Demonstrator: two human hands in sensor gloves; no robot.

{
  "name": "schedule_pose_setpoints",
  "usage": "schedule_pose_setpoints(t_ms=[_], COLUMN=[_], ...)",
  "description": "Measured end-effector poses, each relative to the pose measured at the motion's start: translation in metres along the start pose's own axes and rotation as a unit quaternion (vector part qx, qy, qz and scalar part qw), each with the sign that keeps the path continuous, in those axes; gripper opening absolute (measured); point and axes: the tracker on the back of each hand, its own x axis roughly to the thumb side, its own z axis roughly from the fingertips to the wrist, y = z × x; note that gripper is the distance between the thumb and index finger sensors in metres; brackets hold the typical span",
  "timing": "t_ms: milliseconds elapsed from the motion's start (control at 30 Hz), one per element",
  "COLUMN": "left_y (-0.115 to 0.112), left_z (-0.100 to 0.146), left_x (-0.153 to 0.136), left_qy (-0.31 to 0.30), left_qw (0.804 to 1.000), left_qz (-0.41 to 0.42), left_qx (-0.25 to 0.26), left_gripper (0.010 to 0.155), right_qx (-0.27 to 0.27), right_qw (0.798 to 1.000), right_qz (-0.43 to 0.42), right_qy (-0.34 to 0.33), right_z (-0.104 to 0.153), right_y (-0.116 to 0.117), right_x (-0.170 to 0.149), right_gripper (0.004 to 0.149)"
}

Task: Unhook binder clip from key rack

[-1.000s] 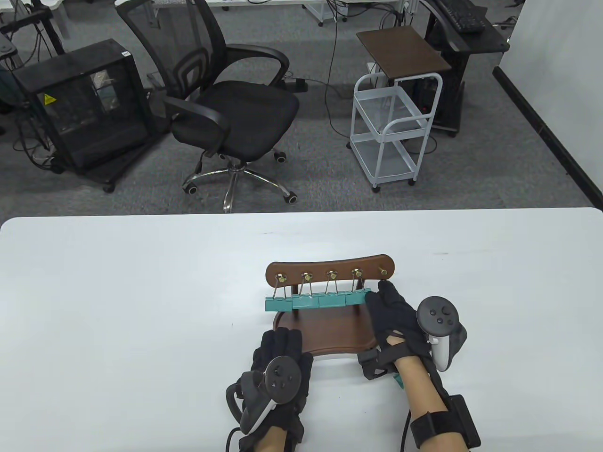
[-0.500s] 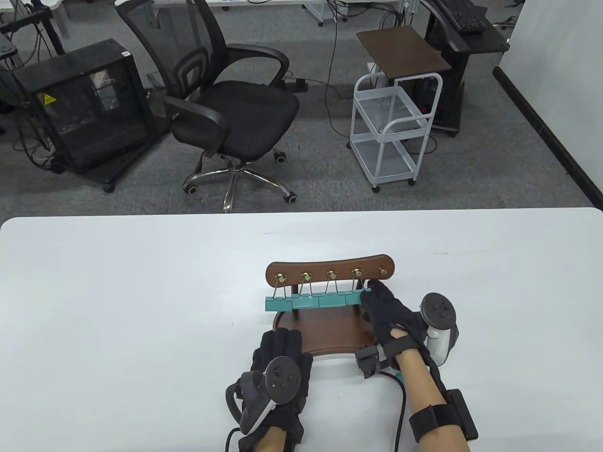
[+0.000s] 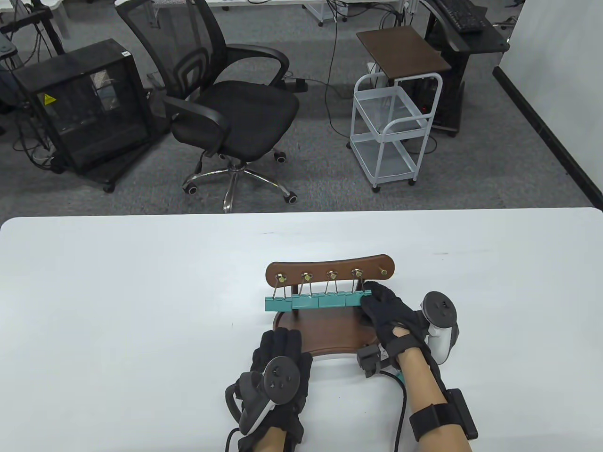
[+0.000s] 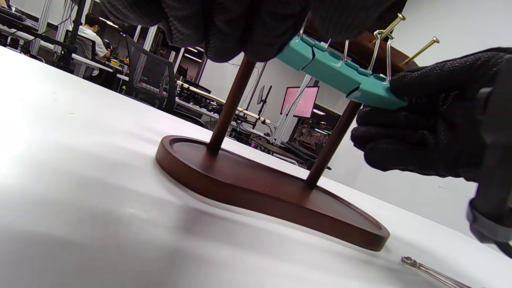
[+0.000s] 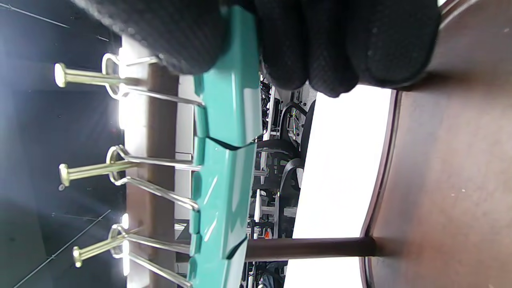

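A dark wooden key rack (image 3: 330,270) stands on an oval wooden base (image 3: 325,332) with brass hooks along its top bar. Several teal binder clips (image 3: 315,301) hang in a row from the hooks; the rightmost hook (image 3: 384,271) is bare. My right hand (image 3: 384,308) pinches the right end of the rightmost clip (image 3: 356,298), which hangs on its hook; the right wrist view shows the fingers (image 5: 320,44) on both faces of that clip (image 5: 230,80), and the left wrist view shows the same grip (image 4: 376,96). My left hand (image 3: 280,358) rests at the base's front left edge, fingers curled.
A teal item (image 3: 399,378) lies partly hidden under my right forearm. A metal piece (image 4: 432,272) lies on the white table (image 3: 118,306) right of the base. An office chair (image 3: 226,108) and a white cart (image 3: 395,127) stand beyond the far edge.
My right hand moved left from near the bare rightmost hook and closed its fingers on the end of the rightmost clip. The left hand stayed put.
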Motion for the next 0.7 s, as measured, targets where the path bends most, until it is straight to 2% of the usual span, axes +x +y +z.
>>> schedule_pose_setpoints(t_ms=[700], left_y=[-0.0005], left_z=[0.0001], left_x=[-0.0002], left_qy=[0.003], left_qw=[1.0], left_qz=[-0.002], left_qx=[-0.002], left_gripper=[0.061], right_qx=[0.013], right_qw=[1.0], right_qz=[-0.023], right_qy=[-0.014], right_z=[0.002], right_y=[-0.0059], right_x=[0.0013], right_gripper=[0.056])
